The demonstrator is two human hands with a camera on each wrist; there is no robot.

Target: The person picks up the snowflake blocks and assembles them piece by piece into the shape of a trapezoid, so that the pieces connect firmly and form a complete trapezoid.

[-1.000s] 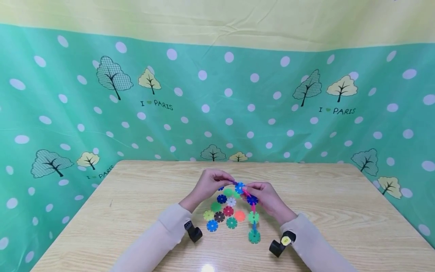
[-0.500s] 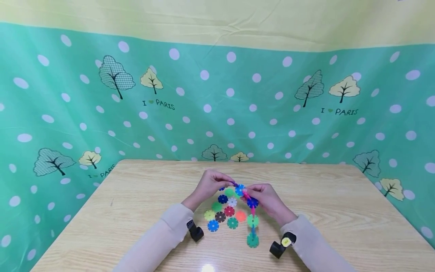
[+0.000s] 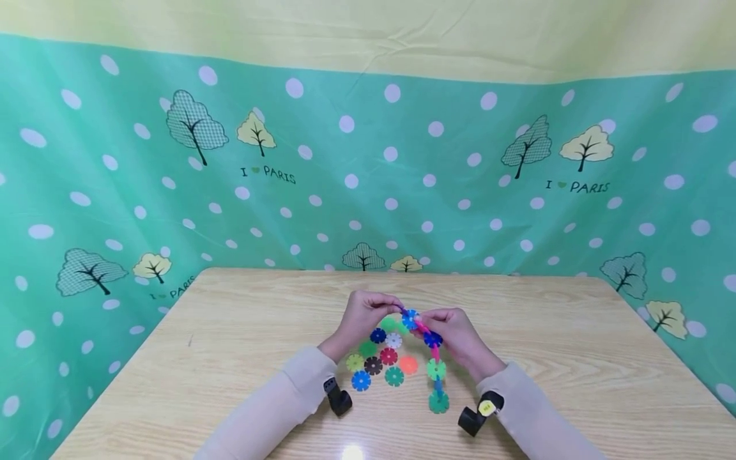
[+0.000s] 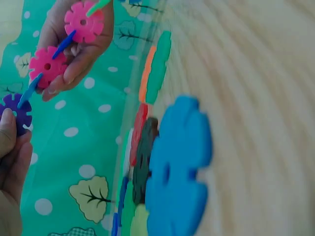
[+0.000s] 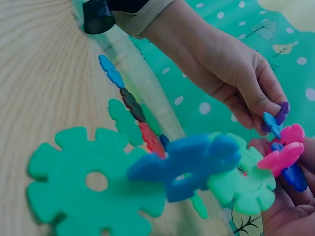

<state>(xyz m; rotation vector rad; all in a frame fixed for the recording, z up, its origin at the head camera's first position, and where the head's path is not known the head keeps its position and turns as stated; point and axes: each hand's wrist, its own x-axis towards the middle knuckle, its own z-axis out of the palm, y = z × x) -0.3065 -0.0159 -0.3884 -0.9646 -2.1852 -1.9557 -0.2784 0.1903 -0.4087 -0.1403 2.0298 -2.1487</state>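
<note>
A chain of slotted plastic snowflake discs hangs between both hands above the table. My left hand [image 3: 363,319] pinches the purple disc [image 5: 282,113] at the chain's upper end between thumb and fingers. The light blue disc [image 3: 409,319] is joined to that purple disc. My right hand [image 3: 459,335] holds the chain by the pink disc [image 4: 45,68] beside the light blue one. Below hang a dark blue disc [image 3: 432,339], another pink disc [image 4: 84,22], a light green disc [image 3: 436,369], a blue disc [image 5: 184,167] and a green disc [image 3: 439,402] at the lower end.
Loose discs lie on the wooden table [image 3: 230,358] under the hands, among them a red disc [image 3: 388,356], an orange disc [image 3: 408,365], a brown disc [image 3: 373,365] and a blue disc [image 3: 361,381]. A patterned cloth [image 3: 310,211] hangs behind the table.
Both hands keep their hold on the chain. The left hand has moved slightly right, and the chain's hanging end has swung a little to the right.
</note>
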